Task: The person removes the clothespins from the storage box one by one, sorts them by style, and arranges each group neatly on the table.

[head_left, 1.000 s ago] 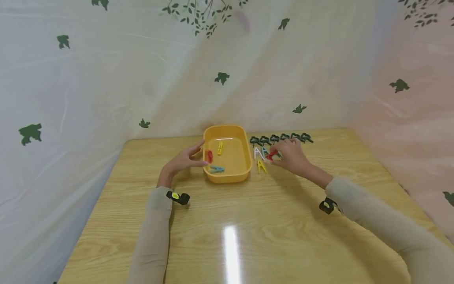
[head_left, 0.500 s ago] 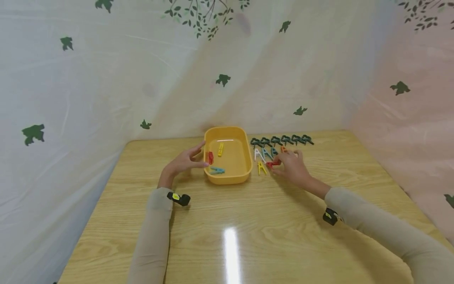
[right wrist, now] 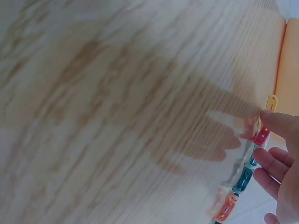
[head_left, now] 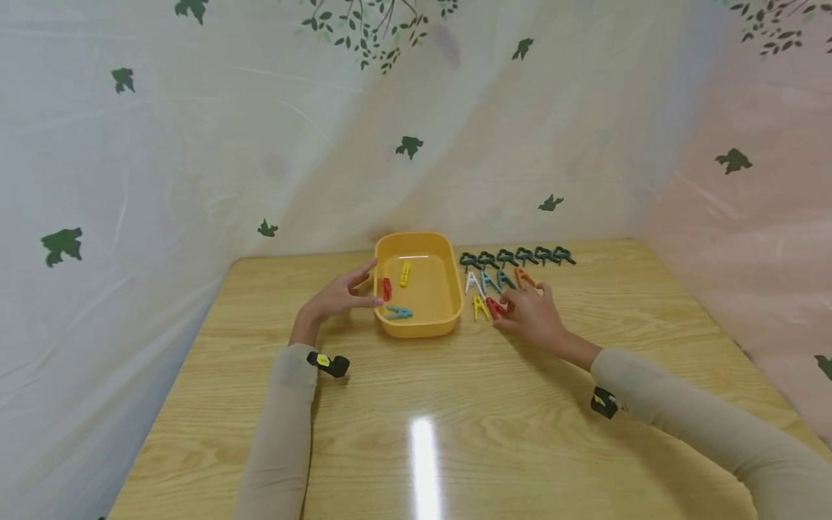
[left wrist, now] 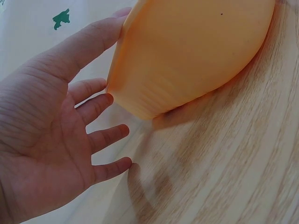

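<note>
clips move from tray to table rows

right hand (head_left: 533, 318) pinches a red clip (head_left: 496, 307) beside the yellow clip (head_left: 479, 308); left hand (head_left: 334, 296), fingers relaxed, steadies the tray (head_left: 448, 318); three clips remain inside.

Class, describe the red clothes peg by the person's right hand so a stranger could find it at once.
Start at the yellow tray on the wooden table. Just right of it lies a short front row: a yellow peg, then the red peg touched by the right hand. It is the only red one outside the tray.

Three pegs (head_left: 395, 292) lie in the tray (head_left: 450, 303); more pegs (head_left: 497, 278), perhaps twelve, lie right of it.
</note>
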Demonstrator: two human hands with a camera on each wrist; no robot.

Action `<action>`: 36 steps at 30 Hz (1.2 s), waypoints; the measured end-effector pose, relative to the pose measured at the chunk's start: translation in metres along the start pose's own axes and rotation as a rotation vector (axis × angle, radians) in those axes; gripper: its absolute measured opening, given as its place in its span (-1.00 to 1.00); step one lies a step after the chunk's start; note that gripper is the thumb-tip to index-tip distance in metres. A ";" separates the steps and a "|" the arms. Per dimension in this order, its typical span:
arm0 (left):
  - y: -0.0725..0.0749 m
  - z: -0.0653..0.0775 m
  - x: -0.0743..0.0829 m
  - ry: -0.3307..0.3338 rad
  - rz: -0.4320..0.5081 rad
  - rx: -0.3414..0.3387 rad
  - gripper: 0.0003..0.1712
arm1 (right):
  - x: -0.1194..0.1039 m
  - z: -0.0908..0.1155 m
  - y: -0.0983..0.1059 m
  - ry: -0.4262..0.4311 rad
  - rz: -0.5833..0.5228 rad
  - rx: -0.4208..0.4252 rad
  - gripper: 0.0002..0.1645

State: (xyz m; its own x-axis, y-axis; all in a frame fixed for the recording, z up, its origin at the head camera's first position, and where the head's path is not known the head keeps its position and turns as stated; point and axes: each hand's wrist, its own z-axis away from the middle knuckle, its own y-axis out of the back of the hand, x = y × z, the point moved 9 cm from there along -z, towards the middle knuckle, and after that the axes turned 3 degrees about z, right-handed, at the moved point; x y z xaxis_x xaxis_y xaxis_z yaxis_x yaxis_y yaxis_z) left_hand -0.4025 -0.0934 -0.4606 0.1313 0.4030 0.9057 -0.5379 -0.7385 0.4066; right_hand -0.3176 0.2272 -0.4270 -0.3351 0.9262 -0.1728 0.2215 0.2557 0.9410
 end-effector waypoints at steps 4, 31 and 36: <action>0.002 -0.001 -0.002 0.000 0.003 0.009 0.06 | -0.003 -0.002 0.000 0.022 -0.016 0.013 -0.51; 0.002 -0.003 -0.003 -0.010 -0.011 -0.003 0.12 | -0.135 -0.094 0.003 0.432 -0.147 -0.146 -0.72; 0.002 -0.002 -0.003 -0.030 0.004 -0.004 0.12 | -0.163 -0.107 -0.022 0.474 -0.144 -0.299 -0.59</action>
State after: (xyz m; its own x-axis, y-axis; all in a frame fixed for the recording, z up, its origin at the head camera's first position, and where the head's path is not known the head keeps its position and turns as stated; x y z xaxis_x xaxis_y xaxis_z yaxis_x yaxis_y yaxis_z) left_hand -0.4061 -0.0952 -0.4626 0.1538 0.3840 0.9104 -0.5415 -0.7379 0.4028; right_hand -0.3660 0.0407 -0.3886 -0.7314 0.6450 -0.2213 -0.1020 0.2173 0.9708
